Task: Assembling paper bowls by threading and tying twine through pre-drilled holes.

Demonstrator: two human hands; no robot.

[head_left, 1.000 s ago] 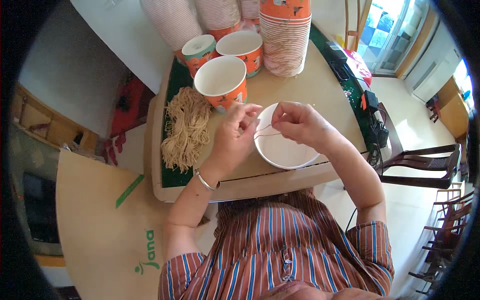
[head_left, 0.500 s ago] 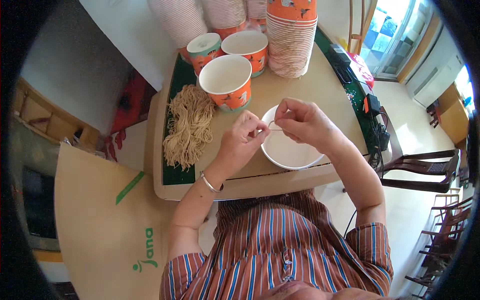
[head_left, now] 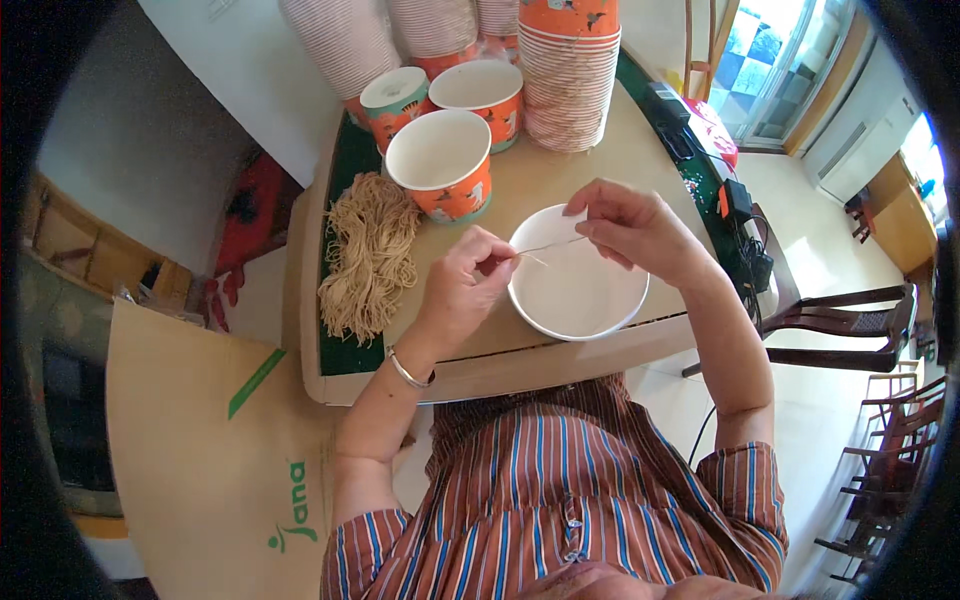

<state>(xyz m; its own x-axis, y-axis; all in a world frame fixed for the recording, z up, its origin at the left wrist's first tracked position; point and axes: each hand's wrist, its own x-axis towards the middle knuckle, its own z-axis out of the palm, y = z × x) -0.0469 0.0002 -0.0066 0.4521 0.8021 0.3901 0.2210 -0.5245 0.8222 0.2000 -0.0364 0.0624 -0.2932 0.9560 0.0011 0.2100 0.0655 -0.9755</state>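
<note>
String [head_left: 550, 246] hangs above a tan table [head_left: 655, 115], chair [head_left: 850, 323] alongside — left fingers [head_left: 484, 246] clamped on it, right fingers [head_left: 607, 198] unclear.

From head height, the fisheye camera looks steeply down, near the left hand [head_left: 462, 290] and right hand [head_left: 645, 238], mid-frame.

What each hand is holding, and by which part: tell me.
A thin thread. The left hand pinches it beside a short loose end; the right hand holds it at the far end of the visible stretch.
</note>
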